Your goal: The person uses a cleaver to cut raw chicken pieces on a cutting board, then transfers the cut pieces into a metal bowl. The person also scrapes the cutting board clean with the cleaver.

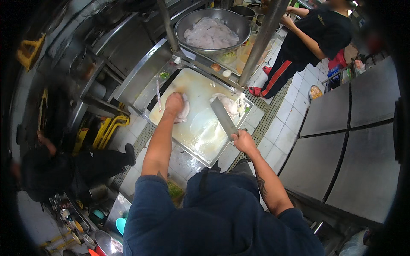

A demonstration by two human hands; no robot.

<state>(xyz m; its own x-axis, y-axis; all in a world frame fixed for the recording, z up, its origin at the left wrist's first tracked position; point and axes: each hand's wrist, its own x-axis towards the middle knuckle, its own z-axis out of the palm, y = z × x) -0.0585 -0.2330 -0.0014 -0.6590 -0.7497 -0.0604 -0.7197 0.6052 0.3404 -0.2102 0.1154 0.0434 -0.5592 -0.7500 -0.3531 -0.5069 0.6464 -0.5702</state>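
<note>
On a wet, pale cutting board (pixel 194 91), my left hand (pixel 174 103) is closed on a piece of pale raw meat (pixel 184 112) that looks like chicken breast. Its fingertips are hidden behind the hand. My right hand (pixel 244 141) grips the handle of a cleaver (pixel 224 117). The wide blade points away from me and to the left, its far end beside a heap of pale meat pieces (pixel 232 106) at the board's right side. Under the board, a metal tray's (pixel 210 164) rim shows at the near corner.
Beyond the board stands a large steel bowl (pixel 181 36) heaped with pale meat. Metal posts (pixel 260 47) rise behind the board. One person (pixel 316 34) stands far right, another (pixel 64 166) at left. Steel cabinet doors (pixel 371 98) line the right.
</note>
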